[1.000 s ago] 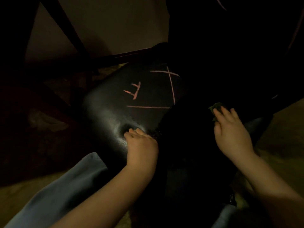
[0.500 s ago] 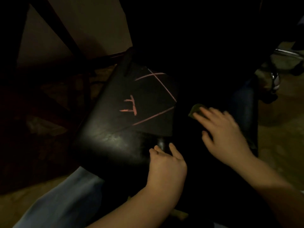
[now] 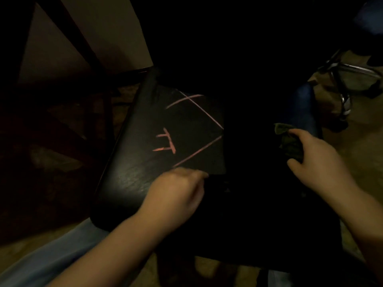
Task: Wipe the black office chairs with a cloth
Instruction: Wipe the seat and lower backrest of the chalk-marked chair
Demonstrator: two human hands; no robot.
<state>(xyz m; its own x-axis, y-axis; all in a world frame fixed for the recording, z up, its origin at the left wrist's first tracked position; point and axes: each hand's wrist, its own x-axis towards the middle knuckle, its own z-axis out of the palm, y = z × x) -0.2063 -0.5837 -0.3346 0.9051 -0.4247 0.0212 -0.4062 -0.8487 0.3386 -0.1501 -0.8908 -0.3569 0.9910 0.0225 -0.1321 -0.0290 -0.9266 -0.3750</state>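
Dim chair seat [image 3: 128,179]: right hand [image 3: 315,160] slid the cloth [image 3: 288,141] rightward.

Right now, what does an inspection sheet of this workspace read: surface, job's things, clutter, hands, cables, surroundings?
Surface: black chair seat, glossy, bearing pink marks.
Job's things: dark green cloth, bunched in the right hand.
Clutter: nothing seen.
Hands: right hand grips the cloth; left hand blurred at the seat, grip unclear.
Cables: nothing seen.
Surroundings: dim; chrome chair base upper right, tan floor.
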